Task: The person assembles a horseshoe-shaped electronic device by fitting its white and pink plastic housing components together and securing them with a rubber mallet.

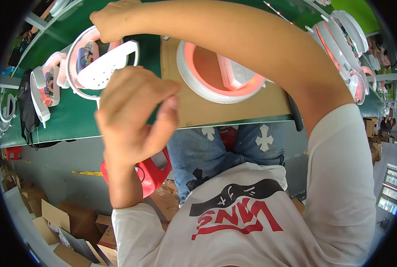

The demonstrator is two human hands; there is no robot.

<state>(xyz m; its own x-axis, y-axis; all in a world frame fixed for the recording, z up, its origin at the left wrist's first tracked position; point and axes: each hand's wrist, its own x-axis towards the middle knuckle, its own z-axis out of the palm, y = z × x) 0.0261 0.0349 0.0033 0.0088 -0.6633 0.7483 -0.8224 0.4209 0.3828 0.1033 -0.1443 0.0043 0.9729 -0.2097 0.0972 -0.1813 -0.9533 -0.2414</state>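
My right hand (107, 22) reaches across from the right and grips the top rim of a white and pink ring-shaped device (101, 66) on the green table (74, 120). My left hand (131, 111) is raised close to the camera, in front of that device's lower edge. Its fingers are curled with the thumb pressed against them, and I see nothing in it. A second white ring device with a pink inside (220, 75) lies on a brown board (234, 109) just right of my left hand.
More white and pink ring devices lie at the table's left (47, 84) and far right (345, 49). A dark tool handle (296, 116) hangs over the front edge. Below are my jeans, a red stool (154, 175) and open cardboard boxes (65, 222) on the floor.
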